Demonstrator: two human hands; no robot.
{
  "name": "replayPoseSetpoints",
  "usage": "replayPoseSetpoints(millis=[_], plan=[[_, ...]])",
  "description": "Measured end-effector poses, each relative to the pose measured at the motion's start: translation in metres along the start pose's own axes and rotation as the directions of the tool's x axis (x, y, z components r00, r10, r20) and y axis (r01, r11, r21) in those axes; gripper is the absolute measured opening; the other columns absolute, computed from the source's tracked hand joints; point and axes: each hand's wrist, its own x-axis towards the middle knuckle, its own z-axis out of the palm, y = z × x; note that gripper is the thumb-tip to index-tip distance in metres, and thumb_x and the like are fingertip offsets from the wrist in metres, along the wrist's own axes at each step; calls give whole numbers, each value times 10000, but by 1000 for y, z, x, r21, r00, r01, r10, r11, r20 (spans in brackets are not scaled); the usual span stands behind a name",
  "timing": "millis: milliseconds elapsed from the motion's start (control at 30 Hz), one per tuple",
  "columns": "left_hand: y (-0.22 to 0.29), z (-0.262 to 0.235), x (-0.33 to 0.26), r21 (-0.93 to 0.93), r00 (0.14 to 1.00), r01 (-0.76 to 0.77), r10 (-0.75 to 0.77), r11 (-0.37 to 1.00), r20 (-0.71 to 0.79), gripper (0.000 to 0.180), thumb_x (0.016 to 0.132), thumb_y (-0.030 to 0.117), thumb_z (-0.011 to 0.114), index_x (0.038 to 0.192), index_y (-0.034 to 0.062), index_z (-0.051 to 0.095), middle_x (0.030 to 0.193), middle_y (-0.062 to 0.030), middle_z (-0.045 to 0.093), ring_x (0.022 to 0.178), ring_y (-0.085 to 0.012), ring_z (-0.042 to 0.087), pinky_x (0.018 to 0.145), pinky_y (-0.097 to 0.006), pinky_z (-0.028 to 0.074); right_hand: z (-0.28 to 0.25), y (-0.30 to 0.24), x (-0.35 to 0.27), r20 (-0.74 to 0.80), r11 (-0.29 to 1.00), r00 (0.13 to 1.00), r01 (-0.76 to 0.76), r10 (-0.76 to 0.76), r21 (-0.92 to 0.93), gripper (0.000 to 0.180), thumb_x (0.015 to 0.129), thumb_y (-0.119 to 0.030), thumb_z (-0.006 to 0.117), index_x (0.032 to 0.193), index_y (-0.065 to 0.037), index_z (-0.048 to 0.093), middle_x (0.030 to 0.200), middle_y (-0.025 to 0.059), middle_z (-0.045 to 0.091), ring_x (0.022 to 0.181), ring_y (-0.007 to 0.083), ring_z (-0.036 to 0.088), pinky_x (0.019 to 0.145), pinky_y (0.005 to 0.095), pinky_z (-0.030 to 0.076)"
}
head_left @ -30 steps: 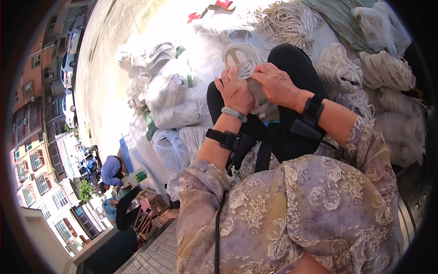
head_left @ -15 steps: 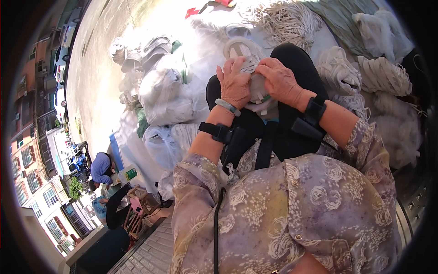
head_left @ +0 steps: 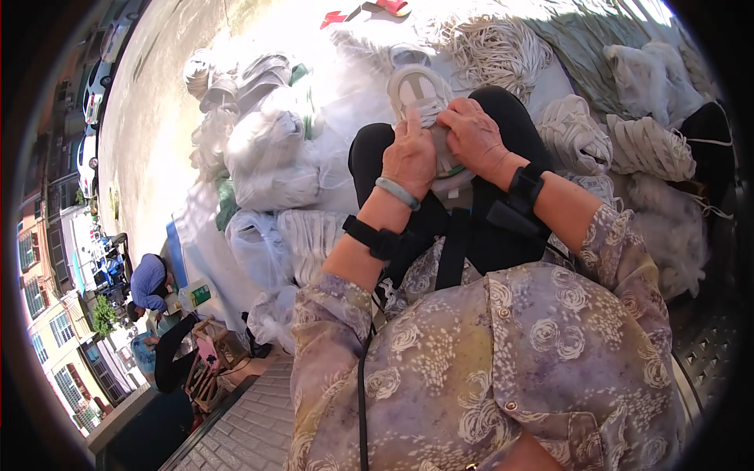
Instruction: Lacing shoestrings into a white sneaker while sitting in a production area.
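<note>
Between my knees lies a white shoe upper point(head_left: 419, 86), its rounded toe pointing away from me and its straps or laces crossing the middle. My left hand point(head_left: 410, 157) is on its left side, fingers bent together near the lacing, with the index finger pointing up. From the right, my right hand point(head_left: 475, 135) pinches at the same lacing with thumb and fingers. Whether a lace end is between my fingers is too small to tell. My hands cover much of the upper's middle; its heel end shows below them.
A heap of loose white laces point(head_left: 506, 55) lies beyond my right knee. Stacked white shoe uppers point(head_left: 577, 133) sit to the right, and bagged bundles point(head_left: 271, 145) to the left. Two people are seated at the lower left, near a wooden stool point(head_left: 210, 369). A red item point(head_left: 393, 6) lies at the far edge.
My left hand's fingers have drawn closer together and slid slightly down from the lacing. The right hand stays on the shoe upper. The whole view has shifted a little.
</note>
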Motion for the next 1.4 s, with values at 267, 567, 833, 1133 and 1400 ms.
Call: replayPoseSetpoints(millis=[267, 567, 833, 1133, 1400], plan=[[3, 15, 11, 214, 993, -33, 57, 976, -104, 215, 741, 97, 548, 935, 10, 577, 1117, -135, 482, 937, -320, 519, 637, -402, 492, -1, 2, 0, 8, 999, 999, -36, 36, 28, 196, 686, -54, 565, 876, -90, 597, 934, 98, 519, 955, 306, 513, 781, 398, 449], [-4, 17, 11, -54, 978, 30, -41, 998, -207, 155, 731, 74, 552, 859, -8, 583, 1169, -188, 499, 1036, -359, 499, 816, -407, 462, 0, 4, -1, -22, 998, 999, -37, 38, 45, 178, 699, -75, 578, 873, -98, 607, 933, 91, 527, 945, 301, 520, 771, 393, 456], [-6, 22, 11, -101, 942, 24, -56, 995, -331, 116, 710, 61, 572, 790, -21, 593, 1154, -217, 510, 1030, -362, 514, 850, -421, 418, 1, -2, 0, -36, 998, 998, -53, 54, 29, 145, 715, -90, 579, 850, -124, 620, 889, 81, 517, 921, 290, 524, 745, 389, 458], [-3, 30, 8, -122, 927, 70, -110, 990, -359, 80, 718, 80, 577, 763, 22, 609, 1178, -153, 528, 1074, -324, 491, 911, -413, 336, 7, -3, -3, -88, 998, 994, -60, 60, 4, 118, 722, -100, 593, 824, -146, 632, 869, 58, 516, 877, 274, 522, 711, 383, 457], [-1, 26, 5, -154, 928, 97, -145, 983, -343, 80, 720, 67, 572, 773, 15, 602, 1196, -171, 519, 1063, -323, 505, 893, -416, 363, 9, 0, 4, -41, 994, 994, -105, 106, 26, 53, 714, -118, 624, 762, -139, 628, 864, 52, 508, 884, 266, 520, 721, 377, 453]])
